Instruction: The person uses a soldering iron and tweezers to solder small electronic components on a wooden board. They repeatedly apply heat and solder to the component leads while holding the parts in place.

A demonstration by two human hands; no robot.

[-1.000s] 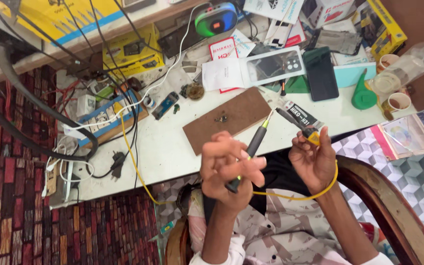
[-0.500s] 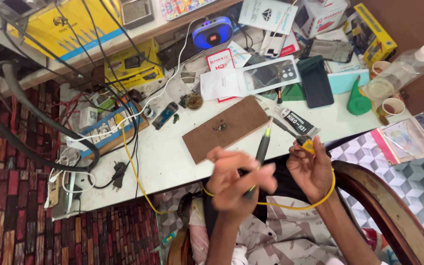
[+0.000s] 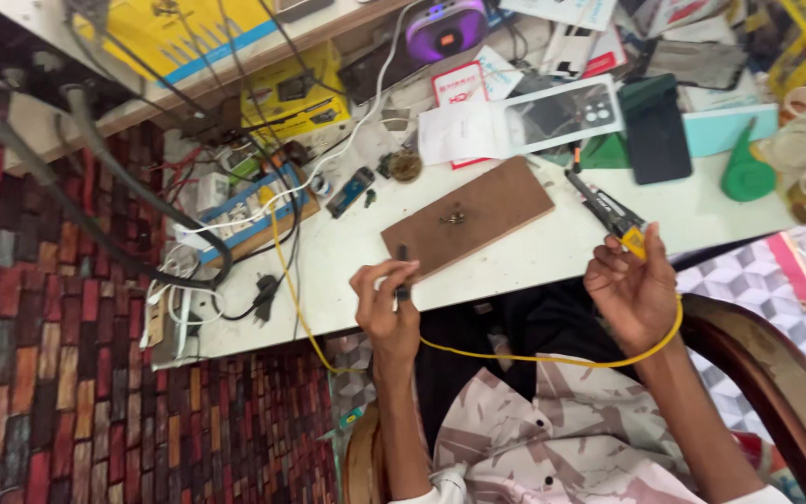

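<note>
Yellow wire (image 3: pixel 552 358) loops between both hands, off the counter's near edge, above the person's lap. Right hand (image 3: pixel 634 291) pinches the wire's yellow end, dark cutters (image 3: pixel 604 207) lying just beyond its fingertips. Left hand (image 3: pixel 386 303) is closed around a slim dark tool (image 3: pixel 403 273), tip up, near the brown board (image 3: pixel 468 217). Judgement: keep the wire taut, steady both wrists on the white counter (image 3: pixel 347 257) edge, work clear of the cable tangle (image 3: pixel 226 233) at the left end.
</note>
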